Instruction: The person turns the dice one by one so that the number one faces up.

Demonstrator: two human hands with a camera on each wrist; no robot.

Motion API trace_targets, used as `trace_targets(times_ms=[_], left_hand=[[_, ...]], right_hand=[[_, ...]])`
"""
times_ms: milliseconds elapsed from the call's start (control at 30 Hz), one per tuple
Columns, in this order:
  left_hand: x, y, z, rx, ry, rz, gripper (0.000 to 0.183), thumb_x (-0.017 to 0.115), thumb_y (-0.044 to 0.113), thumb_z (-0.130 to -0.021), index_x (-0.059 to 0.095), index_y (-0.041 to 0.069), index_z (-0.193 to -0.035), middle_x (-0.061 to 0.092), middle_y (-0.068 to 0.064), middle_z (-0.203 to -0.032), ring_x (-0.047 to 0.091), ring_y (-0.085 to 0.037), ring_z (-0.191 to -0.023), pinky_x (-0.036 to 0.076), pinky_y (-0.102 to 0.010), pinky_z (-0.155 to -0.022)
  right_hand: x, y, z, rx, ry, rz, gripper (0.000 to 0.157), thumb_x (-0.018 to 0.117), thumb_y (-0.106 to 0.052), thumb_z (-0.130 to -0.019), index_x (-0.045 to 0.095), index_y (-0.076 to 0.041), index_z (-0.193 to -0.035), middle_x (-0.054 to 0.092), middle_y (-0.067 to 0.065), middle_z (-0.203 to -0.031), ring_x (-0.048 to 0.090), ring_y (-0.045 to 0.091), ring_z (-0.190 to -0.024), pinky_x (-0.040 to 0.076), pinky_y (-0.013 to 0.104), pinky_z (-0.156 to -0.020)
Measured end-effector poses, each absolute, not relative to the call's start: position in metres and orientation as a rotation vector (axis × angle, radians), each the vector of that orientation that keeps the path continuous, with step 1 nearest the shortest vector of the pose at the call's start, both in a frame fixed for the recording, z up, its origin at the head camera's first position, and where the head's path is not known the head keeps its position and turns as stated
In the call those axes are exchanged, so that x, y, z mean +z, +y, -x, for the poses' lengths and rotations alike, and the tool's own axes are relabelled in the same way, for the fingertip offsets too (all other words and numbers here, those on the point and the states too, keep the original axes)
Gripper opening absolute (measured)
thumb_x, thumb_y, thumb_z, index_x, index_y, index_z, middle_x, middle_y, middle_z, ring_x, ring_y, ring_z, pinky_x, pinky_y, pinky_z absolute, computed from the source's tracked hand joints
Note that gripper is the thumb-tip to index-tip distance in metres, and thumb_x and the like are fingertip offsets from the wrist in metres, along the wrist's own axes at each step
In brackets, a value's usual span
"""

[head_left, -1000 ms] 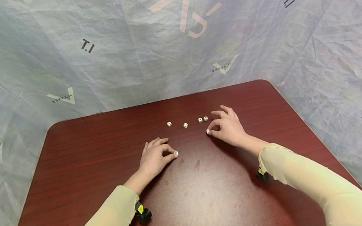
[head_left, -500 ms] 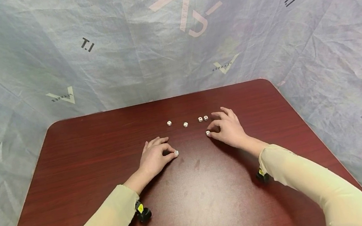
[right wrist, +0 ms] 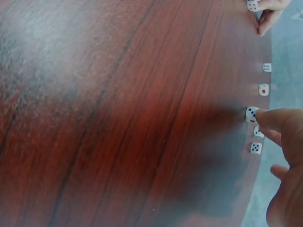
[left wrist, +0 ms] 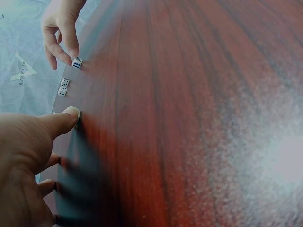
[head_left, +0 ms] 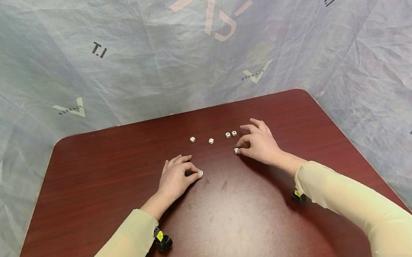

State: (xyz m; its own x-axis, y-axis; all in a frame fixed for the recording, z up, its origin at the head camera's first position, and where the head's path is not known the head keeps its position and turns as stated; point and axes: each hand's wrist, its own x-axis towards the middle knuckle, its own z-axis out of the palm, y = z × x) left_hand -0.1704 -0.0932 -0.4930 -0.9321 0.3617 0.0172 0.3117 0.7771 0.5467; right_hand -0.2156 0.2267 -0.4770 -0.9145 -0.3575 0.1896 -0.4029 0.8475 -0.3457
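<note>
In the head view my left hand (head_left: pixel 176 178) pinches a white die (head_left: pixel 200 173) between thumb and index finger, its other fingers spread. My right hand (head_left: pixel 261 146), farther off on the right, holds another white die (head_left: pixel 236 151) by thumb and index fingertips. The right wrist view shows blue and red pips on this right-hand die (right wrist: pixel 251 114). Whether either held die touches the table cannot be told. Beyond the hands lie a die (head_left: pixel 192 139) on the left, a die (head_left: pixel 211 141) in the middle, and two dice (head_left: pixel 231 134) side by side near the right fingers.
The dark red wooden table (head_left: pixel 122 153) has rounded far corners. Grey printed cloth (head_left: pixel 124 83) hangs behind it and along both sides. A small black camera (head_left: pixel 163 243) is strapped at the left wrist, a second camera (head_left: pixel 298 196) at the right.
The die in my right hand has come slightly nearer to me and turned a little between the fingertips. My left hand keeps its grip and place. The dice on the table have not moved.
</note>
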Motion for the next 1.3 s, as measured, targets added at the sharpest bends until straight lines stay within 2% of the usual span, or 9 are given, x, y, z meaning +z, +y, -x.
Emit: trace_targets(times_ms=[300,633,967,1200,1300], left_hand=[[-0.492,-0.093,0.170,0.859,2.880,-0.556,0.008,0.078,0.039,-0.092,0.079,0.031,-0.094,0.053,-0.006,-0.151,0.034,-0.034,-0.148,0.012,-0.063,-0.121],[-0.492,-0.093,0.170,0.876,2.874,-0.557,0.008,0.078,0.038,-0.092,0.079,0.031,-0.093,0.053,-0.007,-0.152,0.034,-0.034,-0.149,0.011,-0.063,-0.121],[-0.494,-0.094,0.171,0.865,2.878,-0.555,0.008,0.078,0.039,-0.092,0.079,0.031,-0.094,0.052,-0.005,-0.152,0.033,-0.033,-0.149,0.011,-0.063,-0.121],[-0.494,-0.093,0.170,0.861,2.881,-0.557,0.009,0.077,0.039,-0.092,0.080,0.031,-0.096,0.052,-0.006,-0.152,0.033,-0.034,-0.149,0.012,-0.063,-0.121],[-0.494,-0.093,0.170,0.856,2.883,-0.554,0.009,0.077,0.039,-0.093,0.080,0.030,-0.096,0.052,-0.005,-0.152,0.033,-0.033,-0.149,0.012,-0.063,-0.121]], right_hand=[[-0.477,0.225,0.217,0.564,-2.905,-0.630,0.007,0.086,-0.030,-0.084,0.082,-0.025,-0.086,0.054,0.014,-0.147,0.018,0.041,-0.151,0.006,0.065,-0.120],[-0.478,0.224,0.218,0.528,-2.915,-0.639,0.008,0.086,-0.031,-0.083,0.082,-0.024,-0.086,0.056,0.013,-0.145,0.019,0.040,-0.151,0.008,0.063,-0.121],[-0.482,0.225,0.219,0.450,-2.870,-0.697,0.008,0.084,-0.031,-0.086,0.081,-0.024,-0.086,0.056,0.014,-0.145,0.021,0.042,-0.150,0.004,0.062,-0.122],[-0.472,0.227,0.217,0.816,-2.820,-0.557,0.010,0.085,-0.030,-0.086,0.082,-0.022,-0.092,0.055,0.014,-0.146,0.021,0.041,-0.149,0.013,0.064,-0.118],[-0.468,0.229,0.217,1.071,-2.780,-0.475,0.012,0.084,-0.029,-0.087,0.082,-0.020,-0.095,0.056,0.014,-0.145,0.020,0.041,-0.149,0.012,0.061,-0.119]])
